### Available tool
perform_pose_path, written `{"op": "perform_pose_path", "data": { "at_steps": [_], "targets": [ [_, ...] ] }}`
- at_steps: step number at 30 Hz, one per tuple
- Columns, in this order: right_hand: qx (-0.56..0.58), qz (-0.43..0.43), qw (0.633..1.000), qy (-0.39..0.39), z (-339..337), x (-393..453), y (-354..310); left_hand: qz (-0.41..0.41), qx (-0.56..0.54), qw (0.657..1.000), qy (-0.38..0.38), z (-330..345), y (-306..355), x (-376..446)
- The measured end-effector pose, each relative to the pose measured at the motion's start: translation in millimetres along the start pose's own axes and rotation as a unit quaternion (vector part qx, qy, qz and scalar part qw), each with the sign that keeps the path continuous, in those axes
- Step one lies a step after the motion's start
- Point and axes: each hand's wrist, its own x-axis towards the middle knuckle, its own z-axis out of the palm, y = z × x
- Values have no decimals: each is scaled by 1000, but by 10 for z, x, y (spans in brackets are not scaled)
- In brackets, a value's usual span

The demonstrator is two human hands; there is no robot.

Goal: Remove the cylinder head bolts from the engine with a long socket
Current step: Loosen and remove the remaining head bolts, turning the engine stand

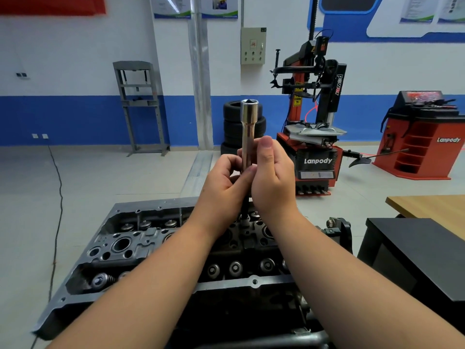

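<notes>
I've got the long socket (pixel 246 132) upright above the cylinder head (pixel 156 245), left hand (pixel 224 182) and right hand (pixel 273 177) both clenched round its lower shaft, which I judge the best grip on rigid, weighty, slick chrome steel.

Pale grey floor (pixel 100 177): stacked tyres (pixel 242 127) far centre, red tyre changer (pixel 314 137) right of them, grey press frame (pixel 141 107) far left.
</notes>
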Motion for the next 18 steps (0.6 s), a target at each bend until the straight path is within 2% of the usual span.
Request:
{"op": "perform_pose_path", "data": {
  "at_steps": [6, 10, 14, 16, 18],
  "targets": [
    [6, 64, 997, 47, 29, 29, 50, 5, 33, 998, 53, 96, 72, 34],
    [23, 117, 991, 62, 43, 60, 121, 47, -4, 995, 86, 127, 175, 158],
    [-64, 191, 978, 60, 58, 77, 149, 75, -50, 989, 115, 16, 358, 211],
    [-157, 228, 961, -14, 41, 152, 124, 69, -85, 983, 149, -132, 391, 184],
    [-277, 240, 914, -175, 13, 211, 69, 35, -125, 969, 211, -297, 364, 112]
  ]
}}
